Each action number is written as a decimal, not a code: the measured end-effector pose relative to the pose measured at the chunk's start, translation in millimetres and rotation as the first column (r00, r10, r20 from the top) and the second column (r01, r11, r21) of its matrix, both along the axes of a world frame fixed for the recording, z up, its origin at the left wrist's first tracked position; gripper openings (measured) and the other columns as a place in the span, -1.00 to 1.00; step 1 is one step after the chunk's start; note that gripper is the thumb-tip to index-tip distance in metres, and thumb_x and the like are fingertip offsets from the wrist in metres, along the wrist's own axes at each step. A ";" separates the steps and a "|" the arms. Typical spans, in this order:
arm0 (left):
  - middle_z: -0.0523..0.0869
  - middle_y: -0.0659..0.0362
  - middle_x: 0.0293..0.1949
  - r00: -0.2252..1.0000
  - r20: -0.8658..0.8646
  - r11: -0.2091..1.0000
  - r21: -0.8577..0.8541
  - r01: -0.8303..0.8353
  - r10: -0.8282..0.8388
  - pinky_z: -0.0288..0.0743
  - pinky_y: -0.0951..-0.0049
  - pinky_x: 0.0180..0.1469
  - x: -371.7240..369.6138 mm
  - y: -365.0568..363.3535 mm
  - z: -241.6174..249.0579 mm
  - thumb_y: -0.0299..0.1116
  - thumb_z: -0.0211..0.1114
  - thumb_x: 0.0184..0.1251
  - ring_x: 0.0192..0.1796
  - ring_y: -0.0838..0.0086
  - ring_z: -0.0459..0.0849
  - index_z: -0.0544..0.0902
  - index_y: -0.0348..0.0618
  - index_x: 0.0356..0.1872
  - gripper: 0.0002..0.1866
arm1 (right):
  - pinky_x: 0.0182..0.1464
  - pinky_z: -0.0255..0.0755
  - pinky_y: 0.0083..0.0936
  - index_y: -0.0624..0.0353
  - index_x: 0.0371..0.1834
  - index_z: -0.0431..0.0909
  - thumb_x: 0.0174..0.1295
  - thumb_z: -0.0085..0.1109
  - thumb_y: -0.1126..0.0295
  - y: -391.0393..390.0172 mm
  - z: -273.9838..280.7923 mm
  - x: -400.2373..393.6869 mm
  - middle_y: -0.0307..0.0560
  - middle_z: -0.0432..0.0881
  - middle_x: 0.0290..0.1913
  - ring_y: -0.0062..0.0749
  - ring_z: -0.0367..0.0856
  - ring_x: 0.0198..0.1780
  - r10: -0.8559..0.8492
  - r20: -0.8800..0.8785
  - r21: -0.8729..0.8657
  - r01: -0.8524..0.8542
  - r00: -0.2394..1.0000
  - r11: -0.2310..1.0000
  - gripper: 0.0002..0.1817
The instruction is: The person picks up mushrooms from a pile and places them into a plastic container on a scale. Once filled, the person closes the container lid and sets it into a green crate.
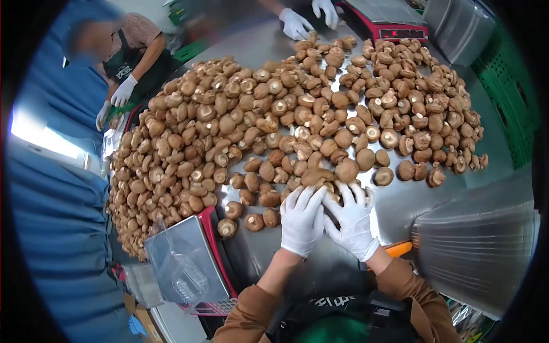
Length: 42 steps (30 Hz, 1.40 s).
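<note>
Brown shiitake mushrooms [246, 103] lie heaped across the metal table. My left hand [303, 220], in a white glove, is at the near edge of the heap with its fingers curled over mushrooms. Close beside it, my right hand [351, 222], also gloved, bends its fingers round the same small cluster of mushrooms [318, 178]. The two thumbs nearly meet below the cluster. The fingertips are partly hidden, so exactly how many mushrooms they hold cannot be made out. A larger mushroom cap [346, 170] sits just beyond my right fingers.
To the left, a scale [183, 257] bears a clear plastic tray [190, 281]. Stacked clear trays [474, 240] stand at right, near an orange handle [398, 249]. Another scale [394, 23] and a co-worker's gloved hands [295, 24] are across the table. Another person [128, 57] stands at upper left.
</note>
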<state>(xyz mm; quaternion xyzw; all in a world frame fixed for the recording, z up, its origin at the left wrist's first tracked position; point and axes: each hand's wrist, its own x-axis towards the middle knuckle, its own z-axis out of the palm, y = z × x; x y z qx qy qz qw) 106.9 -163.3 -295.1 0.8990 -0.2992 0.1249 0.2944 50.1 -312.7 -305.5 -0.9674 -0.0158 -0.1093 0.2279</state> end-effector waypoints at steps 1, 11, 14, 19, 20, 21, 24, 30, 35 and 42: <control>0.70 0.02 0.05 0.999 -0.009 0.996 -0.083 -0.037 0.036 0.46 0.08 0.28 -4.0 8.6 -0.5 -0.56 0.32 0.21 0.16 0.02 0.61 0.71 -0.11 0.18 -0.54 | 0.45 -0.06 0.39 -0.21 0.37 0.60 0.25 0.29 0.04 1.5 4.8 -1.3 0.23 0.34 0.50 0.18 0.23 0.49 0.075 -0.001 0.020 -0.075 0.997 0.997 -0.43; 0.34 -0.24 0.52 0.843 -0.184 0.850 0.268 -0.452 0.506 0.09 -0.34 0.50 57.7 52.0 -17.0 0.17 0.38 0.35 0.61 -0.30 0.11 0.43 0.36 0.54 -0.26 | 0.55 -0.03 0.17 -0.10 0.36 0.59 0.31 0.26 0.05 29.0 0.1 57.5 0.07 0.44 0.47 0.10 0.22 0.56 0.162 0.098 -0.116 -0.150 0.982 0.982 -0.45; 0.38 -0.34 0.44 0.872 -0.171 0.882 0.206 -0.423 0.458 0.18 -0.32 0.45 34.8 36.9 -13.8 0.09 0.43 0.31 0.50 -0.36 0.25 0.46 0.29 0.50 -0.27 | 0.52 0.00 0.15 -0.07 0.28 0.64 0.31 0.24 0.04 15.4 -3.4 53.0 -0.14 0.58 0.36 -0.04 0.29 0.53 0.162 0.098 -0.086 -0.154 0.982 0.984 -0.50; 0.50 -0.22 0.32 0.945 -0.058 0.936 0.169 -0.309 0.323 0.24 -0.17 0.38 -6.8 16.8 -11.8 0.03 0.48 0.22 0.42 -0.22 0.37 0.53 0.13 0.44 -0.27 | 0.51 -0.07 0.24 -0.13 0.07 0.75 0.22 0.29 0.24 -12.9 6.7 36.7 -0.22 0.68 0.18 -0.18 0.46 0.39 0.059 0.148 -0.084 -0.046 0.987 0.995 -0.67; 0.49 -0.21 0.33 0.951 -0.105 0.949 0.154 -0.275 0.292 0.23 -0.17 0.39 -11.2 13.1 -11.5 0.04 0.48 0.22 0.43 -0.22 0.36 0.53 0.11 0.44 -0.26 | 0.52 -0.06 0.22 -0.12 0.02 0.75 0.21 0.29 0.29 -15.5 6.2 38.7 -0.23 0.69 0.16 -0.19 0.48 0.37 0.054 0.157 -0.069 -0.044 0.986 0.997 -0.70; 0.49 -0.20 0.34 0.953 -0.152 0.961 0.136 -0.241 0.261 0.22 -0.17 0.40 -15.0 10.7 -10.4 0.05 0.48 0.22 0.44 -0.21 0.36 0.52 0.10 0.44 -0.25 | 0.52 -0.04 0.20 -0.11 -0.03 0.76 0.20 0.29 0.33 -17.5 6.3 41.5 -0.24 0.70 0.14 -0.20 0.50 0.35 0.051 0.165 -0.056 -0.042 0.985 0.998 -0.73; 0.45 -0.19 0.37 0.961 -0.185 0.979 0.053 -0.198 0.205 0.23 -0.14 0.42 -22.5 15.0 -3.6 0.03 0.51 0.20 0.46 -0.20 0.35 0.52 0.01 0.44 -0.22 | 0.45 0.10 -0.01 -0.07 -0.10 0.74 0.21 0.30 0.42 -16.9 14.3 75.0 -0.27 0.71 0.08 -0.25 0.55 0.24 -0.035 0.256 0.013 0.033 0.966 0.999 -0.79; 0.36 -0.22 0.46 0.775 -0.023 0.767 0.166 -0.620 0.632 0.07 -0.27 0.49 4.7 77.7 -5.9 0.00 0.46 0.28 0.55 -0.23 0.20 0.55 -0.07 0.40 -0.30 | 0.23 0.33 -0.02 -0.10 0.13 0.71 0.22 0.25 0.38 -7.2 4.1 185.4 -0.26 0.70 0.13 -0.20 0.54 0.20 0.222 0.157 -0.216 -0.186 0.962 0.959 -0.62; 0.28 -0.20 0.53 0.646 -0.052 0.624 0.330 -0.709 0.762 -0.08 -0.40 0.50 -1.0 92.2 -25.9 0.07 0.41 0.33 0.61 -0.27 0.05 0.61 -0.01 0.33 -0.37 | 0.26 0.30 0.02 -0.21 0.28 0.68 0.26 0.14 0.21 -4.2 11.4 216.5 -0.24 0.72 0.17 -0.20 0.49 0.30 0.223 -0.243 -0.410 -0.308 0.944 0.859 -0.52; 0.44 -0.24 0.36 0.910 -0.263 0.947 0.061 -0.315 0.320 0.28 -0.12 0.44 -14.7 9.8 -22.3 0.05 0.37 0.38 0.36 -0.12 0.48 0.41 -0.06 0.50 -0.25 | 0.24 0.34 -0.09 -0.17 0.08 0.78 0.21 0.23 0.08 -21.4 37.3 221.3 -0.21 0.77 0.01 -0.20 0.54 0.23 0.188 -0.389 -0.485 -0.373 0.902 0.791 -0.61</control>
